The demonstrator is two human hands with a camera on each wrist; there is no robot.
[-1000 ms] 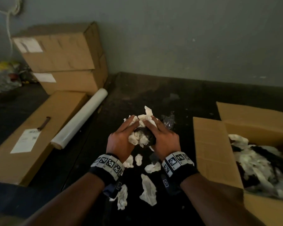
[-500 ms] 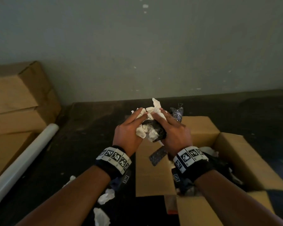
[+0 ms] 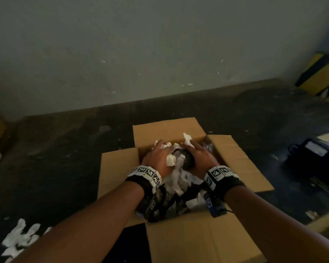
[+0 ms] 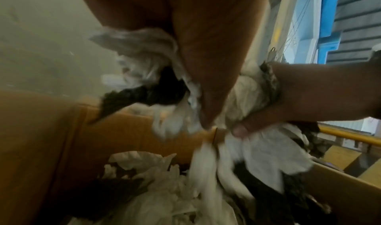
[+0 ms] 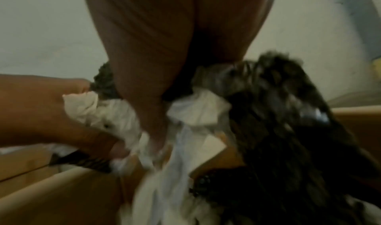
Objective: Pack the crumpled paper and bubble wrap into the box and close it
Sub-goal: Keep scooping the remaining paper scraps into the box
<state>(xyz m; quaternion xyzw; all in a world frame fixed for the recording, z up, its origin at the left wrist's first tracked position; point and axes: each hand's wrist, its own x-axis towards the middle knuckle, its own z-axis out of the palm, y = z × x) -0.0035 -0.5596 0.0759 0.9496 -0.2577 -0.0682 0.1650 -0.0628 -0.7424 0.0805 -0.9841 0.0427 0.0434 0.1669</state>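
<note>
An open cardboard box (image 3: 118, 168) stands on the dark floor with its flaps spread, partly filled with white crumpled paper (image 3: 177, 183) and dark bubble wrap (image 3: 165, 205). Just above its opening, my left hand (image 3: 160, 150) and right hand (image 3: 194, 149) cup a bundle of paper and bubble wrap (image 3: 179, 158) between them. In the left wrist view my left hand (image 4: 206, 65) presses the bundle (image 4: 144, 57) against the right hand (image 4: 309, 95). In the right wrist view the bubble wrap (image 5: 278, 106) hangs beside my right hand (image 5: 154, 65). Both wrist views are blurred.
Loose paper scraps (image 3: 19, 238) lie on the floor at lower left. A black case (image 3: 311, 158) sits right of the box, and a yellow-and-black striped object (image 3: 323, 76) stands at the far right. A grey wall (image 3: 160, 54) rises behind the box.
Both hands have carried the bundle from the floor on the left to the right, over the box, and lowered it into the opening. The view has turned right with them.
</note>
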